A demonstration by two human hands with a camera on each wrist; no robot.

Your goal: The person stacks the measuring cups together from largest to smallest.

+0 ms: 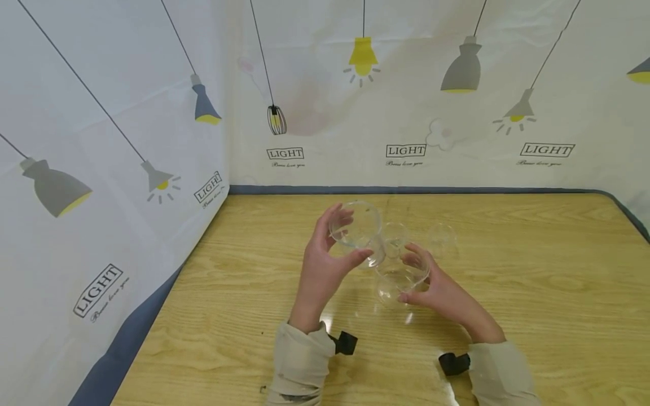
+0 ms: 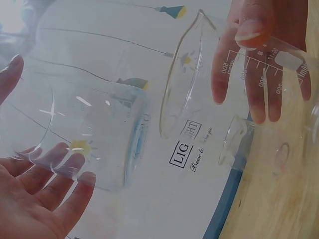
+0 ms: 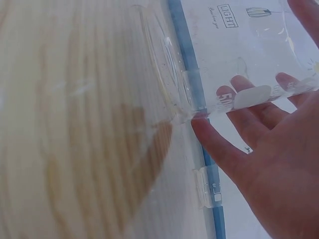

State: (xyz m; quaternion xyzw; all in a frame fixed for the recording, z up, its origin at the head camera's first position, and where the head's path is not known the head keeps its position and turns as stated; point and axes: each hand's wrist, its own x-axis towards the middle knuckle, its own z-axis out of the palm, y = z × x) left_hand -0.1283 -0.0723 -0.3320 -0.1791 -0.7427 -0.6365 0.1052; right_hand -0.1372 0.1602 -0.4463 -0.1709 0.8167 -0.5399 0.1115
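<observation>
The left hand (image 1: 325,262) is clamped around a clear glass beaker (image 1: 358,226), thumb opposite fingers, holding it above the bench (image 1: 538,287). The right hand (image 1: 443,290) grips a graduated beaker (image 1: 393,286) just beside it, likewise between thumb and fingers, probably to steady the smooth, round wall. Whether that base touches the wood cannot be told. Two smaller beakers (image 1: 395,235) stand beyond, seemingly set back to leave working room.
</observation>
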